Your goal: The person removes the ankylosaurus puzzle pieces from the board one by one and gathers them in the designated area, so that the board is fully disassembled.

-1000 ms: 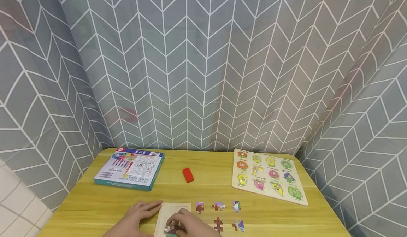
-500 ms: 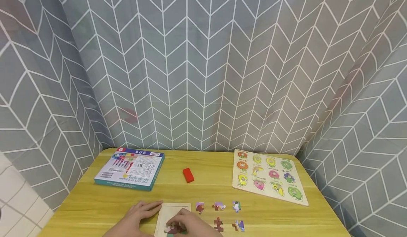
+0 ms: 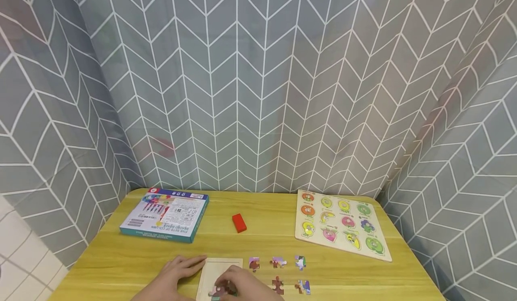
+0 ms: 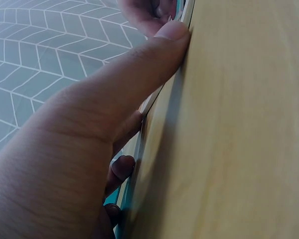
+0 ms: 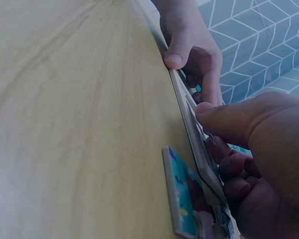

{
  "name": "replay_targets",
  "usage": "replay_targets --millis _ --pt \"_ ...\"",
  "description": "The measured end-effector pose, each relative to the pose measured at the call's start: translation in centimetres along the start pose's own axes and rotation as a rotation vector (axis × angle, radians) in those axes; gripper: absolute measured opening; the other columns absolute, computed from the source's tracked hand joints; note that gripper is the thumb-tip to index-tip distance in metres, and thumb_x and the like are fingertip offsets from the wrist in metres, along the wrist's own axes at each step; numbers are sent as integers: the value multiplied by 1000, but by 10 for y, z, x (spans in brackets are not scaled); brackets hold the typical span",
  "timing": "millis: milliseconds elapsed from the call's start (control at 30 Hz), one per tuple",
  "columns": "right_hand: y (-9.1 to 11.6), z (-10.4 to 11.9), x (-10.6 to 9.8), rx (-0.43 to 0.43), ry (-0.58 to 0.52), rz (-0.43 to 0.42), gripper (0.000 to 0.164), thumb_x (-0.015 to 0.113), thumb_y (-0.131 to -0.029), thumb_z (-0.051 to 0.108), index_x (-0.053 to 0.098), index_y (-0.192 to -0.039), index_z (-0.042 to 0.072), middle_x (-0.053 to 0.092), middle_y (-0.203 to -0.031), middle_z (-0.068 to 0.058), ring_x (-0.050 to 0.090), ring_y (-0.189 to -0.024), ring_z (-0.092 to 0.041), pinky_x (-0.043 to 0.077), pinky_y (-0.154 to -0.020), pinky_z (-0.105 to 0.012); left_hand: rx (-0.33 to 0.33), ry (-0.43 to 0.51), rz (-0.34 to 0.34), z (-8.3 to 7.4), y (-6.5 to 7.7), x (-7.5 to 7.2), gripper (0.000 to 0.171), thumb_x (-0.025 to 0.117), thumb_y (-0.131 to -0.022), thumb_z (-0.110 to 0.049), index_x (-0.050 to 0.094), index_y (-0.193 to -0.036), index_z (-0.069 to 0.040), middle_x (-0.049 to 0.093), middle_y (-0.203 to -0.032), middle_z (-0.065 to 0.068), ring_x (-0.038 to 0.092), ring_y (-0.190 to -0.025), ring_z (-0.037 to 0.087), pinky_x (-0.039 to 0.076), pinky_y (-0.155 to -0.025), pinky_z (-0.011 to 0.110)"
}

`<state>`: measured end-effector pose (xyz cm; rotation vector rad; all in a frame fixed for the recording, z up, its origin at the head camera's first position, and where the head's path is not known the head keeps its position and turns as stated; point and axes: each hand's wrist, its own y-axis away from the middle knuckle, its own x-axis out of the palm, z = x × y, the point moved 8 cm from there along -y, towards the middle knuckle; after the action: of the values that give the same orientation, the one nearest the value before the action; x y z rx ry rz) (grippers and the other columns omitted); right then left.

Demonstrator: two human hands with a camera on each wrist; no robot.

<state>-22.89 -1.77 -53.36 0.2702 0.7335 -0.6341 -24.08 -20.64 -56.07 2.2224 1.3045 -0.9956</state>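
Observation:
A shallow wooden puzzle tray (image 3: 210,269) lies at the front of the table. My left hand (image 3: 173,276) rests along its left edge, fingers extended, with the thumb (image 4: 172,32) against the near side. Over the tray's lower part, my right hand (image 3: 248,285) pinches a jigsaw piece (image 5: 210,135) between thumb and fingertips, which hide most of it. Brown and green joined pieces (image 3: 216,291) show beside those fingers inside the tray. To the right lie several loose jigsaw pieces (image 3: 277,285), spaced out in rows.
A flat box (image 3: 163,215) of beads stands at the back left. A red block (image 3: 239,223) lies behind the tray. At the back right is a fruit peg board (image 3: 339,224). Patterned grey curtains (image 3: 258,90) surround the wooden table (image 3: 242,202).
My right fingers have shifted slightly over the lower part of the tray. The left hand and the loose pieces stay in place.

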Motion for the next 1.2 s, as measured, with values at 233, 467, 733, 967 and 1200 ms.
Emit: replay_targets --millis 233,467,733,967,1200 --pt "1 -3 1 35 -152 15 21 69 -104 14 75 -121 5 61 -103 13 50 -85 6 49 -79 -17 19 -2 -8 -2 1 -1 87 87 -82 -57 56 -157 -27 50 -162 -11 40 -111 0 41 -90 30" --pt "0 -4 0 38 -112 22 24 67 -106 17 75 -125 5 60 -103 11 49 -84 6 49 -77 -16 7 -3 -4 0 1 0 87 86 -81 -61 55 -157 -30 49 -162 -13 40 -112 0 40 -90 31" --pt "1 -1 -2 28 -93 -26 21 69 -105 17 77 -122 6 60 -103 8 49 -81 7 48 -74 -15 25 -20 -11 -1 1 1 87 86 -81 -61 55 -157 -30 49 -162 -14 41 -113 0 41 -91 31" --pt "-1 -1 -2 34 -87 -48 22 69 -105 19 77 -122 9 59 -101 9 48 -81 6 48 -73 -15 6 -11 7 -1 0 1 87 86 -82 -61 55 -157 -29 48 -163 -14 41 -115 0 41 -92 32" --pt "1 2 -12 38 -81 -97 24 70 -105 20 76 -125 10 59 -110 12 50 -85 6 50 -76 -17 2 -10 8 1 -1 2 87 85 -82 -62 55 -157 -29 48 -163 -13 41 -113 1 41 -91 32"
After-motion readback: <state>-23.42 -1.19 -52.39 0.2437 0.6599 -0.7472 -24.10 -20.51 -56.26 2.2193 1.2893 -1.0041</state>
